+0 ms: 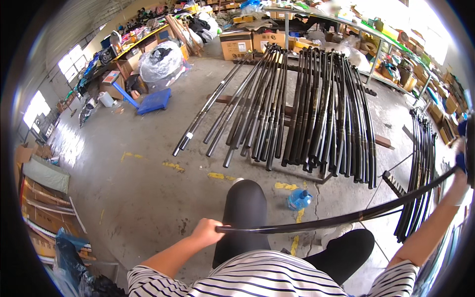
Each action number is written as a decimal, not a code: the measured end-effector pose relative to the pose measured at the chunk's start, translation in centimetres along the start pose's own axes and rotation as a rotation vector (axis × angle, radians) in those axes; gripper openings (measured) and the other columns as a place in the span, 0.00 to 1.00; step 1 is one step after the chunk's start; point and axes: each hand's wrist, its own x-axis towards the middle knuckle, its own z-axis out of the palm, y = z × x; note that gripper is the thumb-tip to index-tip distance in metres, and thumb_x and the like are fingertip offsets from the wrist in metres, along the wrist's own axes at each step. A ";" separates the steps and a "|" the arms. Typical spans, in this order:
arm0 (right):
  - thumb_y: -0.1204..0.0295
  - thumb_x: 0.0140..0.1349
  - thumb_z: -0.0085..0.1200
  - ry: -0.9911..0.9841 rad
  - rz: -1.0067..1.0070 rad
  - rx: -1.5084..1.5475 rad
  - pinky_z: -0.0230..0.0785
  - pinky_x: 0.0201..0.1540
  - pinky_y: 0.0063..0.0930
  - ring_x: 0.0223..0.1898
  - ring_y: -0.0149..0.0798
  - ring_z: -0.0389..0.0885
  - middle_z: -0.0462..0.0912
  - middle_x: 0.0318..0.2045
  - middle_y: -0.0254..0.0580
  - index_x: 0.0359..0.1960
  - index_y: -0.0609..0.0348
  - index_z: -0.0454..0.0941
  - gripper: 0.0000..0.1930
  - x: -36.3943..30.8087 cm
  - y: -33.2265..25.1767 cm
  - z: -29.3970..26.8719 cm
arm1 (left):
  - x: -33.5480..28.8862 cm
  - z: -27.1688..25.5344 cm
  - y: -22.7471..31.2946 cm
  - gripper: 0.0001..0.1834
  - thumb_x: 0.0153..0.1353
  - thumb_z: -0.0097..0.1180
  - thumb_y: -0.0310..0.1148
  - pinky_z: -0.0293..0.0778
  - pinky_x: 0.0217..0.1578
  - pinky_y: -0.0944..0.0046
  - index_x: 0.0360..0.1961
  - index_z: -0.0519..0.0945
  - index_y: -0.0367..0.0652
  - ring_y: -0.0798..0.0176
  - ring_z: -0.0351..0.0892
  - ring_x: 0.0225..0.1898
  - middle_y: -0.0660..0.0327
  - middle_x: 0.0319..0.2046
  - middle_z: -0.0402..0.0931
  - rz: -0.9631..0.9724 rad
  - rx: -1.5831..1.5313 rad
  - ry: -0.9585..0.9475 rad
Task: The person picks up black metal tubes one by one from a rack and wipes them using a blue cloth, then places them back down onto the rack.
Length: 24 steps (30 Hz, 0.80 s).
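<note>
A long black pole (316, 223) slants across in front of my body, its left end low and its right end higher. My left hand (208, 231) is closed round the left end, above my left knee. At the far right rim, my right hand (460, 166) meets the pole's other stretch. Something blue (461, 159) covers or sits in that hand; whether it is a glove or a cloth I cannot tell. The fingers there are partly cut off by the dark rim, but the hand appears wrapped about the pole.
Many similar black poles (316, 114) lie side by side on a low rack ahead. Another bundle (420, 173) leans at right. A blue-tinted bottle (299, 199) stands by my knees. Cardboard boxes (236, 45), a blue platform cart (154, 101) and cluttered tables (346, 22) lie beyond.
</note>
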 end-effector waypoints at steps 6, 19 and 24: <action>0.64 0.63 0.49 0.500 1.589 1.754 0.44 0.10 0.15 0.08 0.19 0.51 0.56 0.09 0.24 0.23 0.56 0.68 0.13 2.2 -12.5 1.4 | 3.5 2.9 8.0 0.20 0.50 0.61 0.46 0.67 0.22 0.63 0.20 0.78 0.36 0.60 0.72 0.17 0.55 0.14 0.73 0.093 -0.343 -0.337; 0.77 0.50 0.62 0.123 2.290 1.885 0.74 0.33 0.30 0.31 0.36 0.77 0.78 0.32 0.39 0.40 0.59 0.75 0.14 -3.7 -29.5 -0.1 | 4.8 6.9 16.6 0.12 0.52 0.60 0.29 0.71 0.30 0.64 0.39 0.76 0.40 0.64 0.78 0.28 0.59 0.28 0.78 0.647 -0.862 -0.343; 0.77 0.52 0.61 -0.010 2.372 1.866 0.75 0.32 0.30 0.31 0.36 0.78 0.78 0.33 0.40 0.42 0.58 0.74 0.15 -3.1 -28.2 -0.3 | 5.9 5.6 16.9 0.11 0.49 0.62 0.28 0.71 0.26 0.63 0.35 0.77 0.39 0.51 0.77 0.25 0.54 0.25 0.77 0.945 -0.678 -0.092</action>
